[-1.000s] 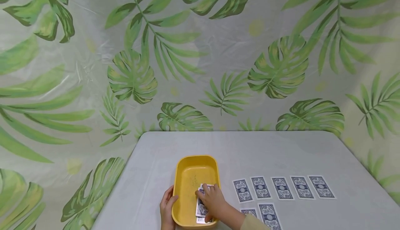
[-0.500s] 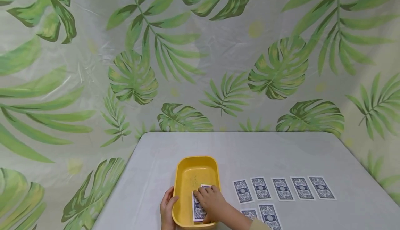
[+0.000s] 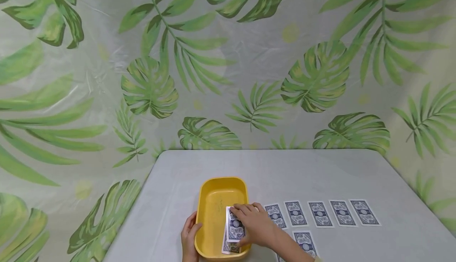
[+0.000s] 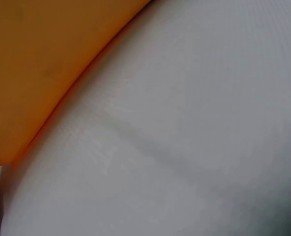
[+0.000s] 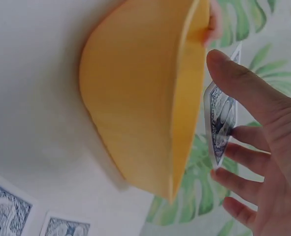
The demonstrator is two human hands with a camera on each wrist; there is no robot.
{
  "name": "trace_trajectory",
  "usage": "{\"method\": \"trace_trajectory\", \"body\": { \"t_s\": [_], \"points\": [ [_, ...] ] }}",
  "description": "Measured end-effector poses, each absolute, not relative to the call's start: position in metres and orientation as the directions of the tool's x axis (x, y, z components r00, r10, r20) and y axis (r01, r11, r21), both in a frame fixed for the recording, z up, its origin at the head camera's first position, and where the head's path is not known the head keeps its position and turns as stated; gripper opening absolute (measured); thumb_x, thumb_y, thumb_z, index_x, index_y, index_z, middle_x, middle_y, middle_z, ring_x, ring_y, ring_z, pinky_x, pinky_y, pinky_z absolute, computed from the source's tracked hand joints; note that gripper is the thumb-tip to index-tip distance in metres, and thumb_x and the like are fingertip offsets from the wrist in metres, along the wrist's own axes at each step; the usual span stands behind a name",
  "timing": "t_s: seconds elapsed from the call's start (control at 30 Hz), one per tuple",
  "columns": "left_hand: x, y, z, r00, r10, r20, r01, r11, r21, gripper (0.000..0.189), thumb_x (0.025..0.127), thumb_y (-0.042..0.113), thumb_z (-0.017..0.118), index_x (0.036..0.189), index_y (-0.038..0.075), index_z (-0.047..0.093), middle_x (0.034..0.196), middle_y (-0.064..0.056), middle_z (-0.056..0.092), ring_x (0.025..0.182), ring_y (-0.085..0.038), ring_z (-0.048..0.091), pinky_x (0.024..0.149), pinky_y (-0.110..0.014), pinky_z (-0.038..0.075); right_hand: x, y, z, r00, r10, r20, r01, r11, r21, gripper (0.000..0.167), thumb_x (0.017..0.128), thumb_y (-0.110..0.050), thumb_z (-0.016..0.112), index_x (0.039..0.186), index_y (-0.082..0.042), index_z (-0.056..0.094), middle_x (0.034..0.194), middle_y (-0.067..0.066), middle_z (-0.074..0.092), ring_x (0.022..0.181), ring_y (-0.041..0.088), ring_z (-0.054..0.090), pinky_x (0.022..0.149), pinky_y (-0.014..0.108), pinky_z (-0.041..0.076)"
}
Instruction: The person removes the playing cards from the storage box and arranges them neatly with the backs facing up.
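In the head view, my left hand [image 3: 189, 238] grips the left side of a yellow plastic tray [image 3: 213, 204], its thumb over the rim. The outer wall of this tray [image 4: 47, 64] fills a corner of the left wrist view. My right hand [image 3: 258, 226] pinches a playing card [image 3: 236, 224] with a blue patterned back, above the tray's near right part. Under it, another face-down card [image 3: 229, 248] lies in the tray, partly covered. From the right wrist, the held card [image 5: 218, 125] shows between thumb and fingers, just beyond the tray's rim.
On the white-covered table [image 3: 303, 175], several face-down cards [image 3: 295, 214] form a row right of the tray. Nearer to me is a second row, where one card [image 3: 304, 241] shows beside my right forearm. A leaf-patterned sheet [image 3: 256, 56] hangs behind the table.
My right hand has moved right and slightly away from me, bringing a card up off the others in the tray. The left hand keeps its grip on the tray.
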State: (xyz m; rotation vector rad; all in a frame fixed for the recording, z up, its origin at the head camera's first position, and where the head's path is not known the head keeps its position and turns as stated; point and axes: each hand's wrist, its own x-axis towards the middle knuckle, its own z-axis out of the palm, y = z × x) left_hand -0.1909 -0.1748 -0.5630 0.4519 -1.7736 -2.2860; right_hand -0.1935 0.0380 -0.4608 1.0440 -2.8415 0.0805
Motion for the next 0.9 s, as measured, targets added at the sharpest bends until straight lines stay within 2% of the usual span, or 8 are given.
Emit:
{"method": "trace_trajectory", "body": {
  "t_s": [0.23,0.5,0.77,0.9],
  "points": [
    [-0.191,-0.176,-0.565,-0.938,-0.334,-0.096,-0.002,-0.272,0.962,0.045,0.087,0.008,0.050,0.130,-0.002,0.044,0.138,-0.016,0.043,0.105,-0.001,0.054,0.086,-0.015,0.045,-0.183,0.068,-0.453,-0.782,-0.610,0.126,-0.615,0.788,-0.004,0.093,0.056,-0.054,0.076,0.134,-0.014,0.043,0.135,0.004,0.047,0.118,0.023,0.046,0.098,0.043,0.037],
    [-0.190,-0.178,-0.565,-0.934,-0.340,-0.114,-0.026,-0.252,0.967,0.046,0.087,0.008,0.048,0.131,-0.002,0.042,0.139,-0.018,0.041,0.107,-0.002,0.052,0.086,-0.014,0.045,-0.179,0.112,-0.464,-0.866,-0.500,0.025,-0.500,0.862,-0.082,0.096,0.053,-0.047,0.080,0.134,-0.011,0.044,0.137,0.005,0.045,0.123,0.027,0.042,0.103,0.050,0.029],
    [-0.191,-0.176,-0.564,-0.932,-0.343,-0.119,-0.027,-0.259,0.965,0.046,0.087,0.006,0.048,0.132,-0.002,0.042,0.140,-0.018,0.041,0.108,-0.002,0.052,0.086,-0.014,0.044,-0.178,0.161,-0.476,-0.896,-0.440,0.061,-0.444,0.887,-0.125,0.095,0.051,-0.034,0.083,0.131,-0.002,0.045,0.135,0.012,0.047,0.123,0.035,0.043,0.101,0.057,0.026],
    [-0.191,-0.176,-0.568,-0.937,-0.341,-0.071,0.018,-0.250,0.968,0.045,0.086,0.008,0.049,0.129,-0.003,0.044,0.136,-0.018,0.045,0.106,-0.002,0.053,0.085,-0.013,0.045,-0.178,0.181,-0.484,-0.909,-0.412,0.067,-0.418,0.895,-0.157,0.095,0.049,-0.031,0.084,0.130,-0.002,0.045,0.134,0.013,0.048,0.121,0.037,0.044,0.100,0.059,0.026]
  ]
}}
